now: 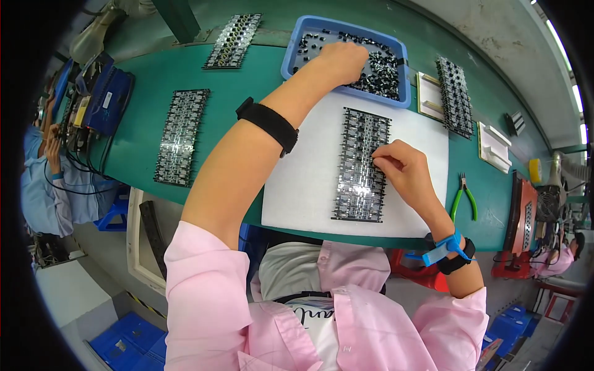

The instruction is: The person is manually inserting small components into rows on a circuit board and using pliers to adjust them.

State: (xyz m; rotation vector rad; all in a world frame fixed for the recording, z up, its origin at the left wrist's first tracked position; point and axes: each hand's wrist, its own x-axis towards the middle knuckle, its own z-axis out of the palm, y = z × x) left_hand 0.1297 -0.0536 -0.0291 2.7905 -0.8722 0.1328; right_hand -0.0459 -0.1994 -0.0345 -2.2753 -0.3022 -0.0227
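My left hand [345, 62] reaches into a blue tray [291, 49] of small black and silvery components [378, 73]. Its fingers are curled downward, and whatever they grip is hidden. My right hand [407, 172] is at the right edge of a circuit board panel [361, 176], thumb and forefinger pinched together over it. Something dark shows at those fingertips, too small to name. The panel lies lengthwise on a white foam sheet [297, 185], with rows of black parts on its upper portion and a shiny lower portion.
Similar panels lie at left [182, 137], far left [233, 41] and right [455, 96], the last propped on a white fixture [429, 96]. Green-handled pliers [464, 199] rest beside the foam on the green table [139, 148]. Another white fixture [493, 147] sits farther right. A person [55, 179] is at far left.
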